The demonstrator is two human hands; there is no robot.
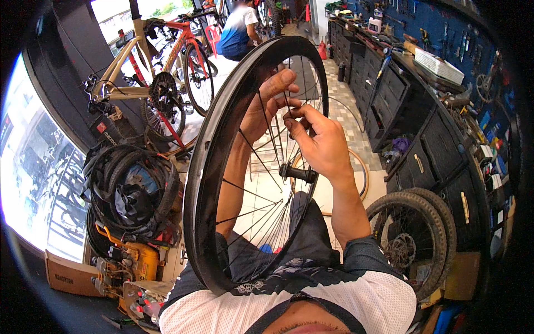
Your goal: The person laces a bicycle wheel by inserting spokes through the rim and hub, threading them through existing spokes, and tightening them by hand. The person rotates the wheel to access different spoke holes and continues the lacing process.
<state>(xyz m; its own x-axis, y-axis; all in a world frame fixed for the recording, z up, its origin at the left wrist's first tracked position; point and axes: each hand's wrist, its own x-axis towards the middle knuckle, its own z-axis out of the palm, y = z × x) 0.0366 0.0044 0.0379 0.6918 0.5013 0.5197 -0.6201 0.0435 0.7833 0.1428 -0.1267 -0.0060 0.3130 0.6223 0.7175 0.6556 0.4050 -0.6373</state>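
Note:
A bicycle wheel with a deep black rim and no tyre stands upright before my chest, its lower edge against my lap. Dark thin spokes run to the black hub, several with their ends at the rim. My right hand is closed in a pinch on a spoke near the upper part of the wheel. Behind the spokes my left hand reaches up inside the rim, fingers apart and stretched toward the right hand's fingertips. Its forearm shows between the spokes.
Bikes and a heap of black tyres stand at left, above a yellow machine. Knobbly-tyred wheels lean at right against dark drawers. A white basket sits on the bench. Another person crouches far back.

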